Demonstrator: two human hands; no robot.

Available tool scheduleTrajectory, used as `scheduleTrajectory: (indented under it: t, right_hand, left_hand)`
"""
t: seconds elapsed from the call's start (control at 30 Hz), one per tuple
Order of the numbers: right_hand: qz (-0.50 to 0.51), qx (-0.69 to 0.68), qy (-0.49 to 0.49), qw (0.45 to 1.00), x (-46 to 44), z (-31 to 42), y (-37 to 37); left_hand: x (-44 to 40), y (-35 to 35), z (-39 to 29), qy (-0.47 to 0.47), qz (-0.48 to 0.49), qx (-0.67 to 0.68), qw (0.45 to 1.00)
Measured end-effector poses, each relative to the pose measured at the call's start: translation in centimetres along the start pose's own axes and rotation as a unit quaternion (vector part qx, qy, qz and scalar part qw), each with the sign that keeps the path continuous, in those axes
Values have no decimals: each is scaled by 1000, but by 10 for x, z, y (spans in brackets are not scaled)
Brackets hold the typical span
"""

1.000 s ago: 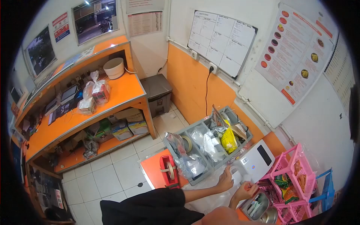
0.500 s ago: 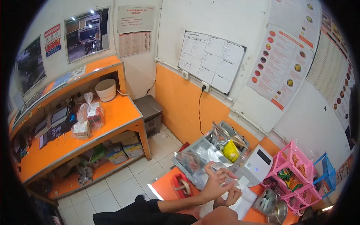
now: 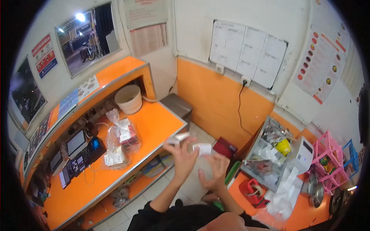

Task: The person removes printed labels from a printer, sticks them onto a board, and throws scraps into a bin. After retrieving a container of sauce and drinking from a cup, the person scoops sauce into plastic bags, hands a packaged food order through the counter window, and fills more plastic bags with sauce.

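My left hand is raised between the two counters, its fingers bent around small white paper labels. One white label lies along its upper fingers. A second white label with faint print sits between the fingertips of both hands; which fingers bear it is blurred. My right hand is just right of it, thumb and fingers apart, with the fingertips close to the label's edge. On the left counter, clear plastic bags with packed boxes stand nearest to my left hand.
The orange left counter holds phones, a tablet and a white bucket. At right are a red tape dispenser, a grey crate of packets, a white printer and pink baskets.
Both hands have moved from the right table, beside the printer, toward the left counter. My view has turned left, and the labels are now up between the hands.
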State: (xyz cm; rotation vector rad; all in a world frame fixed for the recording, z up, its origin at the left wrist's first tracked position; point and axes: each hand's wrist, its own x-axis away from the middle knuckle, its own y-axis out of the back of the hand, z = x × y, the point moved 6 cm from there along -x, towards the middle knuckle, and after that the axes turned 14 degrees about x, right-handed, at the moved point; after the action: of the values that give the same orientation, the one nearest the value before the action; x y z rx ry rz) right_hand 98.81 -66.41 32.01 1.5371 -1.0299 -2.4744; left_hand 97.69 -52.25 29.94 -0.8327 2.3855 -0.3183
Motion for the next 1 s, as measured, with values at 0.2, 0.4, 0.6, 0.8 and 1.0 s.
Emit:
scheduleTrajectory:
  t: [0.2,0.4,0.6,0.8,1.0]
  right_hand:
    - [-7,-156,-142,977,-57,-19,-27]
    - [13,-216,-153,964,-90,-74,-77]
    - [-79,-283,-256,921,-129,-173,-99]
    - [-222,-102,-325,914,-174,-338,-82]
    - [-254,-4,-280,926,-297,-414,-89]
  left_hand:
    - [-46,10,-12,14,-12,134,991]
    - [-86,-6,30,41,47,96,993]
    - [-166,-44,118,26,101,29,994]
    - [-288,-120,213,52,95,122,987]
    - [-404,-206,277,52,161,148,974]
